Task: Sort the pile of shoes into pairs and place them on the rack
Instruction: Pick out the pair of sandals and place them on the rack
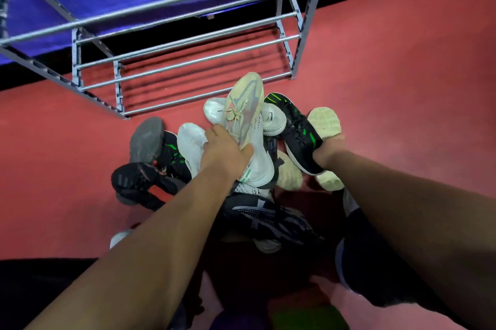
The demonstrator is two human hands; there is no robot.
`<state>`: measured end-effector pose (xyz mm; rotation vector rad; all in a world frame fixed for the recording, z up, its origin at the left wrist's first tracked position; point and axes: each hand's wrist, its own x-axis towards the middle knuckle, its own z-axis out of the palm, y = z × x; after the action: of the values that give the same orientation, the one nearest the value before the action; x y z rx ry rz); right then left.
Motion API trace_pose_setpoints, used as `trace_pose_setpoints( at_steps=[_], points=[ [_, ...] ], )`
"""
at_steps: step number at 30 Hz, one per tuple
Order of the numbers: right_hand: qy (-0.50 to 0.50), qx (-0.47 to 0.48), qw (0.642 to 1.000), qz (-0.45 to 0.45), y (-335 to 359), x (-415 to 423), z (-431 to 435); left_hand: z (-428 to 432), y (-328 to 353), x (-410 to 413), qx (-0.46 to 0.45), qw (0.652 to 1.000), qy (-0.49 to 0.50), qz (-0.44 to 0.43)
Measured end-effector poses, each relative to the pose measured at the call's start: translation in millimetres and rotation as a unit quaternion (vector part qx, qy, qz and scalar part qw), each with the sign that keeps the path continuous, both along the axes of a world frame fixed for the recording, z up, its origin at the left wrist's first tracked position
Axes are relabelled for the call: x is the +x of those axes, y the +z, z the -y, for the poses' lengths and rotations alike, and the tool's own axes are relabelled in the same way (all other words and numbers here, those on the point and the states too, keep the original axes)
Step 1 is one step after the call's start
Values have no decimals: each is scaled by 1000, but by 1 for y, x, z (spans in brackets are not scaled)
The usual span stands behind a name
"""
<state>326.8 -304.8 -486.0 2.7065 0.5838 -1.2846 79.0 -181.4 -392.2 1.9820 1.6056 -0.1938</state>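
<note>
From the head camera, looking down over both arms, the job has barely begun. The rack (188, 42) fills the upper left and centre of the frame, and every bar I can see on it is bare; not one shoe sits on any tier in view.

All the shoes are in a heap on the red floor (402, 88) at the middle of the frame, just in front of the rack's lowest bars. The left hand (225, 152) is closed around the heel end of a cream sneaker (245, 109), fingers wrapped under it, thumb across the side, with the toe pointing up toward the rack. The right hand (328, 150) is at the right edge of the heap, gripping a black shoe with green marks (298, 133); its fingers are mostly hidden behind the shoe, so I cannot tell how tightly they close. A pale sole (324, 123) shows just above that hand.

Left in the heap: a dark pair-looking clump (146, 166) at centre left, also showing green marks, white shoes (192, 144) beside the left hand, and a black patterned shoe (271, 217) lower down between the forearms. The two shoes in hand do not match, so I would say pairing is not yet done and everything remains to be shelved.
</note>
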Motion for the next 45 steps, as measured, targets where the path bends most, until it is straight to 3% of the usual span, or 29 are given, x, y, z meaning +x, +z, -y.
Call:
trace_pose_setpoints(
  at_steps=[4,6,9,11,14,17,19,22,24,28,32,36,38,45],
  points=[
    [-270,139,953,-4,46,-10,-9,-3,-4,3,3,1000,1,-8],
    [-330,156,931,-27,48,-3,-10,-5,-3,4,-1,1000,0,-9],
    [-243,124,962,-14,53,-4,-11,-9,-4,3,-22,1000,10,-14],
    [-167,138,974,60,61,-6,-16,-11,-2,2,-35,999,14,-5],
    [-50,190,952,233,84,-8,-33,-12,4,-1,-21,1000,20,8],
    [92,234,922,296,109,-17,-54,-8,11,-7,20,999,31,11],
    [136,250,920,271,120,-31,-71,-5,16,-11,40,999,30,6],
    [167,279,942,82,123,-63,-86,-2,22,-22,50,997,59,-11],
    [233,291,928,4,113,-77,-81,-2,24,-32,35,994,106,-20],
    [188,355,915,24,94,-67,-66,-8,20,-54,-1,991,128,-28],
    [149,287,946,20,91,-55,-52,-12,16,-57,-15,994,103,-24],
    [167,201,961,-88,84,-60,-34,-13,11,-52,-20,994,101,-27],
    [185,169,963,-99,83,-64,-31,-16,14,-51,-29,994,107,-24],
    [225,217,949,39,113,-59,-55,-30,25,-61,-91,958,244,124]
  ],
)
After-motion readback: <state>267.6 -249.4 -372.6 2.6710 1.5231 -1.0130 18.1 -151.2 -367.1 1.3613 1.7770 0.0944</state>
